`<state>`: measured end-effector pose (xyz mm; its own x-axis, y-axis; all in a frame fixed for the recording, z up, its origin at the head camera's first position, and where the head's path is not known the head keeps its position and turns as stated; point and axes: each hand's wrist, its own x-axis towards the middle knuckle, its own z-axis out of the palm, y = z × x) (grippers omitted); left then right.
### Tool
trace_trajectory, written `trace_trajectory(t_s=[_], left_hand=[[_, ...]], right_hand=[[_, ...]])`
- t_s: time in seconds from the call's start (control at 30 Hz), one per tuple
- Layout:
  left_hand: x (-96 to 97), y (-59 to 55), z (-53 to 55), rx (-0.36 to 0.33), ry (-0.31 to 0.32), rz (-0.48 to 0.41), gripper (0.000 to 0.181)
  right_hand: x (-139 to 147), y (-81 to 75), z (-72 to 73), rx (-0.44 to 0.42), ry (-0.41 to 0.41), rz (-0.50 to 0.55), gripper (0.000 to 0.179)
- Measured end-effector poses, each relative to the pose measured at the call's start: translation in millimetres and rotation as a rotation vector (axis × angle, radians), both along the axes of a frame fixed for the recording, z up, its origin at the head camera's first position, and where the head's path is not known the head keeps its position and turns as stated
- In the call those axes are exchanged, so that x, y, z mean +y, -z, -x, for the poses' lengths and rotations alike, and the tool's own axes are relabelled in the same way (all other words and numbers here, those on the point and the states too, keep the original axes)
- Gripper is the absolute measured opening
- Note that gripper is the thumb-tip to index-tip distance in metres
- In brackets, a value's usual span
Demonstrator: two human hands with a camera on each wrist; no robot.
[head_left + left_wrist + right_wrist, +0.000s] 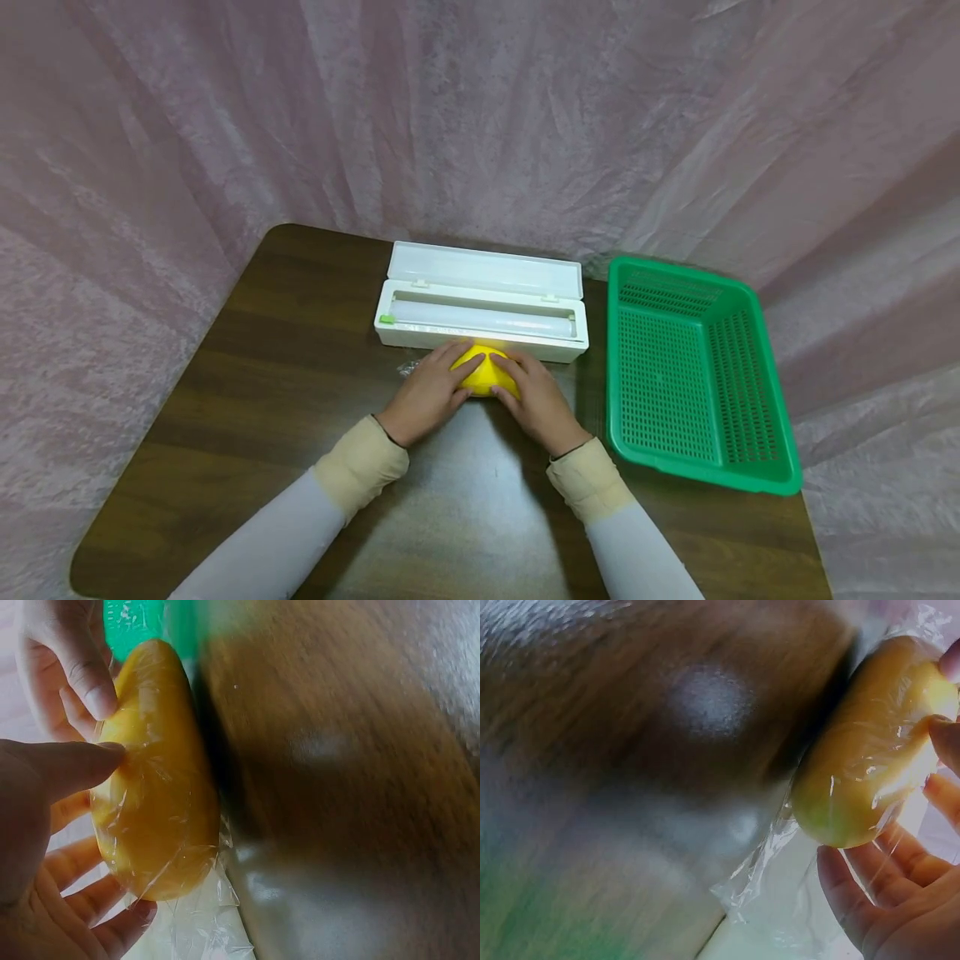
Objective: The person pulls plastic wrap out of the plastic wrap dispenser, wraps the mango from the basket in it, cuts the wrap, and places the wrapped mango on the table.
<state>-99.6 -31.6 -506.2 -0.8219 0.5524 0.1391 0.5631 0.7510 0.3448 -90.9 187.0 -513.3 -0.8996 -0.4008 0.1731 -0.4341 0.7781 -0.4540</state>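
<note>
A smooth, elongated yellow fruit (487,377), shaped like a mango, lies on the table in front of a white cling film dispenser (480,342). Clear cling film (199,922) covers the fruit and hangs loose and wrinkled past its ends. My left hand (423,398) holds the fruit's left end, the thumb on the near side and fingers curled round the far side. At the other end, my right hand (542,404) grips it in the same way. Its thumb (946,742) presses the film against the fruit. The fruit's underside is hidden.
The dispenser's lid (483,267) is flipped back, showing the film roll (480,319) inside and a green slider (387,319) at its left end. A green plastic basket (663,467) stands on the right of the brown table (247,375). Pink curtains (480,125) hang behind.
</note>
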Motion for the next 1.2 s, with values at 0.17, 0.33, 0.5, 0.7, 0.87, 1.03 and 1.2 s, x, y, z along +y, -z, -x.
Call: trace_trajectory(t_s=[0.17, 0.33, 0.5, 0.7, 0.87, 1.03, 1.2], left_hand=[[-2.1, -0.8, 0.8, -0.012, 0.009, -0.034, 0.052], [-3.8, -0.6, 1.8, -0.013, 0.012, -0.098, 0.047], [-5.5, 0.2, 2.7, -0.035, 0.014, -0.101, 0.046], [-7.1, 2.2, 3.3, -0.065, 0.019, -0.098, 0.046], [-7.4, 5.4, 4.3, -0.075, 0.009, -0.114, 0.045], [-5.9, 6.9, 5.9, -0.089, -0.007, -0.138, 0.044], [-5.8, 5.8, 7.3, -0.139, -0.014, -0.180, 0.044]], right_hand=[[2, 1.2, 1.6, -0.046, -0.001, 0.053, 0.048], [4, 2.2, 1.7, -0.088, 0.000, 0.070, 0.044], [5, 2.2, 2.2, -0.118, -0.001, 0.075, 0.042], [4, 2.0, 1.6, -0.091, -0.007, 0.076, 0.041], [-5, 1.8, -2.5, 0.043, -0.006, -0.032, 0.047], [-13, 1.1, -8.7, 0.148, 0.004, -0.092, 0.060], [-17, 3.9, -8.1, 0.159, 0.013, -0.134, 0.076]])
